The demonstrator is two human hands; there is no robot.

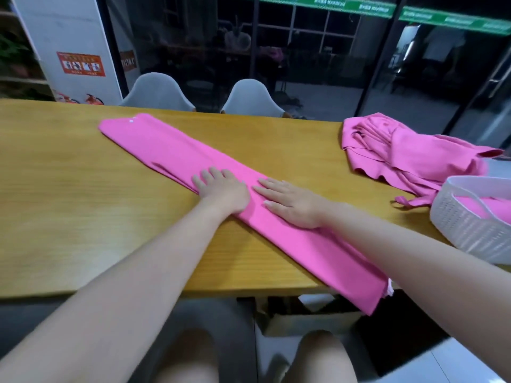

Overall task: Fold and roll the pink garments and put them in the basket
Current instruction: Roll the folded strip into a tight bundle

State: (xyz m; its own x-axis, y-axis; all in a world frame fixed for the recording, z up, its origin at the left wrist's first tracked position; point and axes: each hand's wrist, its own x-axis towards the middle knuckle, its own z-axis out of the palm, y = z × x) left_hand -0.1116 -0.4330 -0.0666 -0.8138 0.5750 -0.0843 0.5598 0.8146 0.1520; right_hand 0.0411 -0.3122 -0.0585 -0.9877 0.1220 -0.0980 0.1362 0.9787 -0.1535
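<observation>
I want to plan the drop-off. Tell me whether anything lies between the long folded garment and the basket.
Nothing visible blocks the way. Bare table lies between the long folded garment under both hands and the basket at the right edge. The pile of pink garments sits behind the basket, one strap trailing by its rim. Pink cloth already lies inside.

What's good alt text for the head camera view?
Left hand and right hand press flat on a long folded pink garment on a wooden table; a crumpled pink pile and white basket sit right.
</observation>
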